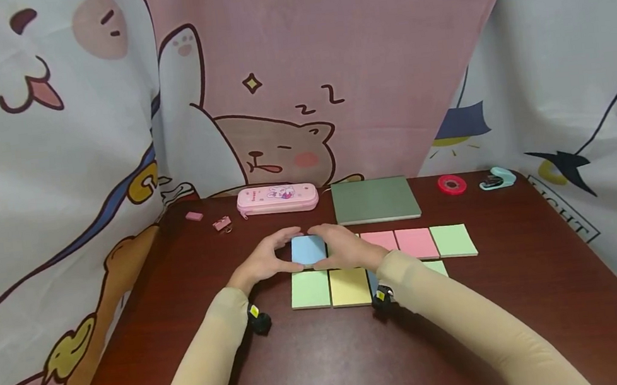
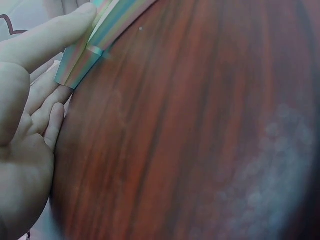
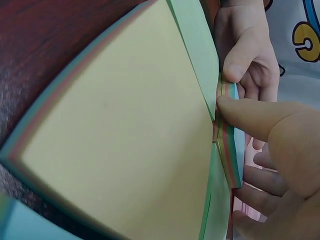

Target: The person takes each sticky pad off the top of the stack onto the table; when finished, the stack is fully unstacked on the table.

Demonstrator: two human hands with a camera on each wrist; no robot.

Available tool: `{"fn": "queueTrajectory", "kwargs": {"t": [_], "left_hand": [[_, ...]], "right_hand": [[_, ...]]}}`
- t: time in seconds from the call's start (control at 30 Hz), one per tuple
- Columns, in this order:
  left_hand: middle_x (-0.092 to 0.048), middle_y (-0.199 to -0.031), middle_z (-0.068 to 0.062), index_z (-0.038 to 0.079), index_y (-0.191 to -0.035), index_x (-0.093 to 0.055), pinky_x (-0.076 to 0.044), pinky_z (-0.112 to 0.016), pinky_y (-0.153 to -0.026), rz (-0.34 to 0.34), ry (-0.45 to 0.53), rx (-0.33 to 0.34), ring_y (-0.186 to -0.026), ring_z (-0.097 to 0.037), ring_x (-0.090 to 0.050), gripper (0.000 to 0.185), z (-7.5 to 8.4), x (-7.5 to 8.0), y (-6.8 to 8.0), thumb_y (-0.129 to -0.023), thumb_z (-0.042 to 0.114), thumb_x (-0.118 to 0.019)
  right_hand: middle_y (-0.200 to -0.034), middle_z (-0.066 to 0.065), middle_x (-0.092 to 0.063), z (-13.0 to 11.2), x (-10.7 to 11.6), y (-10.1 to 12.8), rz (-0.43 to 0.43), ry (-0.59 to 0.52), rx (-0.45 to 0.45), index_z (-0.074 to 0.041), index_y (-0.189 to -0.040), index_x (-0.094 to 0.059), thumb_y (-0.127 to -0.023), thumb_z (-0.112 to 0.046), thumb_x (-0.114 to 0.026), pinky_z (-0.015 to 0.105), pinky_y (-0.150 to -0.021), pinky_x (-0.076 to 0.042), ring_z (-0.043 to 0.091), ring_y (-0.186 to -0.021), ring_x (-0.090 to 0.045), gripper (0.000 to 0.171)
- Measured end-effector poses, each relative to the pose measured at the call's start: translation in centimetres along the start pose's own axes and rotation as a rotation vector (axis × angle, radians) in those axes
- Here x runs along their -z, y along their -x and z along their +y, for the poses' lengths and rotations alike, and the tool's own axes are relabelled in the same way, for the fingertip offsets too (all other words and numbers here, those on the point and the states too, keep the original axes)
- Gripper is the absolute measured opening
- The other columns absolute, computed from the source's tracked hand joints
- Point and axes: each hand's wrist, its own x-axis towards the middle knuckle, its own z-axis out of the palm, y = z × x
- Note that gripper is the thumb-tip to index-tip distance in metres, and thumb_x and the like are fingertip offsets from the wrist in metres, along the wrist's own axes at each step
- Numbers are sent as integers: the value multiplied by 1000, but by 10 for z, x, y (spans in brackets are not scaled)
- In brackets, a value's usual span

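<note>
Hands: left hand and right hand – each grip curled round blue notepad.
Bench: yellow notepad just below.

Setting: home-style desk corner used for stationery work. Evidence: dark wooden table; cartoon-print cloth backdrop; pink pencil case; sticky note pads; tape roll; stapler; green notebook.

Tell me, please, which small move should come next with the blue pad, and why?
Probably lower the blue pad flat into the back row. Both hands, left hand and right hand, pinch its edges above the green pad and yellow pad.
</note>
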Motion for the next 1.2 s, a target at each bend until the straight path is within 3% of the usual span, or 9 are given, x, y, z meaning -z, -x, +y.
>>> {"fn": "queueTrajectory", "kwargs": {"t": [0.3,0.57,0.9,1.2], "left_hand": [[-49,-160,-8,7,-159,-44,-31,-53,-125,2,3,-11,-149,-29,-43,91,1,0,0,-83,20,-92],[-55,-155,-7,8,-161,-41,-30,-54,-125,-3,11,3,-148,-29,-45,93,4,-1,0,-83,19,-92],[-57,-154,-6,12,-160,-44,-29,-55,-125,2,-2,4,-149,-31,-43,91,1,-2,0,-82,15,-92],[-59,-152,-1,12,-160,-44,-31,-52,-125,-1,-46,25,-149,-29,-44,89,3,-3,0,-84,15,-90]], "right_hand": [[-135,15,-67,6,4,0,54,-29,51,1,-141,-61,-81,-36,-91,44,-97,-56,29,-120,-64,76],[-142,11,-64,18,27,24,103,-93,-24,-4,-144,-60,-80,-36,-92,45,-107,-53,27,-129,-61,78],[-142,15,-64,61,72,103,267,-130,-109,-4,-142,-62,-78,-30,-95,58,-103,-53,34,-125,-63,77],[-138,14,-64,106,89,186,300,-76,-211,-7,-142,-60,-79,-39,-95,65,-98,-54,37,-121,-61,79]]}}
